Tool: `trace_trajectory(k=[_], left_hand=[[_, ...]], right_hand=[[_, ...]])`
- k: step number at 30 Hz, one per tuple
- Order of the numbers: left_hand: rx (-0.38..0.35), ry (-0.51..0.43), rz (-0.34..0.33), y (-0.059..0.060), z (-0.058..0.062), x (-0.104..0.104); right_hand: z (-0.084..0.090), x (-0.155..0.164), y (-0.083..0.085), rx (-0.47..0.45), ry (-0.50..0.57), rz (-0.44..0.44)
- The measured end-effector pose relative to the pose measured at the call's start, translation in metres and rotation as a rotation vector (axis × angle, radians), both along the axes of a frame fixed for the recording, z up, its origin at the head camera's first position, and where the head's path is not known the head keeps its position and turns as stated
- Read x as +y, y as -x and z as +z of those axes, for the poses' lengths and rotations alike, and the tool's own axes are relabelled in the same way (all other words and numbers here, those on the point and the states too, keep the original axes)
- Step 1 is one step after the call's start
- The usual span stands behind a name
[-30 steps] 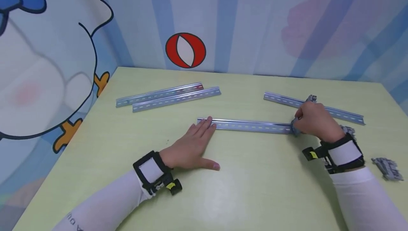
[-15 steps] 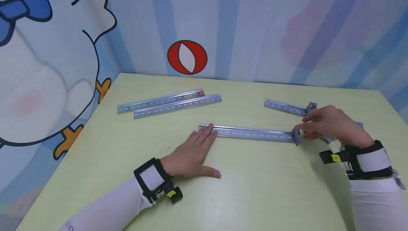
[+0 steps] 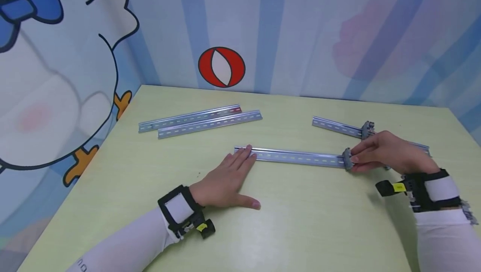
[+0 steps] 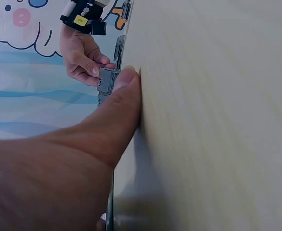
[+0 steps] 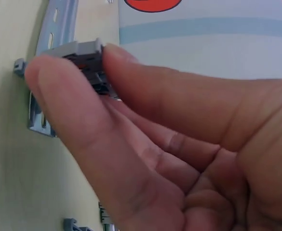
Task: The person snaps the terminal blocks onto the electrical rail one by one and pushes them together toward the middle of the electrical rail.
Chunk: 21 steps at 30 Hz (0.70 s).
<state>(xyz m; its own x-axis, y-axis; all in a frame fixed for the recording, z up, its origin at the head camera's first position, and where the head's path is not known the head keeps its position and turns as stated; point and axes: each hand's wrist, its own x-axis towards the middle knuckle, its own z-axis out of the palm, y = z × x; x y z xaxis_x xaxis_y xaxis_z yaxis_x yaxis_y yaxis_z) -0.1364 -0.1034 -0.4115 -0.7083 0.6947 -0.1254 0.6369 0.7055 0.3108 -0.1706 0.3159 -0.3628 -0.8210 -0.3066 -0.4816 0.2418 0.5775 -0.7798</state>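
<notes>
- The right hand (image 3: 387,152) pinches a small grey terminal block (image 3: 347,159) between thumb and fingertips, right at the right end of the nearest DIN rail (image 3: 293,157).
- In the right wrist view the grey block (image 5: 85,60) sits squeezed between the thumb and forefinger, just over the end of the slotted rail (image 5: 54,38).
- The left hand (image 3: 225,178) lies flat on the green desk (image 3: 300,230), released and grasping nothing, fingers straight, with the fingertips touching the left end of that same rail.
- The left wrist view shows the thumb (image 4: 116,110) pressed against the desk, with the other hand and its block (image 4: 105,81) visible beyond.
- A second rail (image 3: 338,127) lies further back on the right, carrying another grey block (image 3: 367,130) clipped on it.
- Two more rails (image 3: 199,119) lie side by side, touching, at the back left of the desk, well apart from the hands.
- The wall behind bears a cartoon figure and a red and white round sign (image 3: 221,67).
</notes>
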Motion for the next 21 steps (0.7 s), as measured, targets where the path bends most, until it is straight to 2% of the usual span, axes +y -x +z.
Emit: trace_trajectory(k=[11, 21], left_hand=[[0.009, 0.003, -0.001, -0.001, 0.001, 0.000], [0.004, 0.017, 0.000, 0.000, 0.001, 0.000]], right_hand=[[-0.002, -0.020, -0.001, 0.027, 0.011, -0.009], [-0.007, -0.044, -0.002, 0.108, 0.048, 0.008]])
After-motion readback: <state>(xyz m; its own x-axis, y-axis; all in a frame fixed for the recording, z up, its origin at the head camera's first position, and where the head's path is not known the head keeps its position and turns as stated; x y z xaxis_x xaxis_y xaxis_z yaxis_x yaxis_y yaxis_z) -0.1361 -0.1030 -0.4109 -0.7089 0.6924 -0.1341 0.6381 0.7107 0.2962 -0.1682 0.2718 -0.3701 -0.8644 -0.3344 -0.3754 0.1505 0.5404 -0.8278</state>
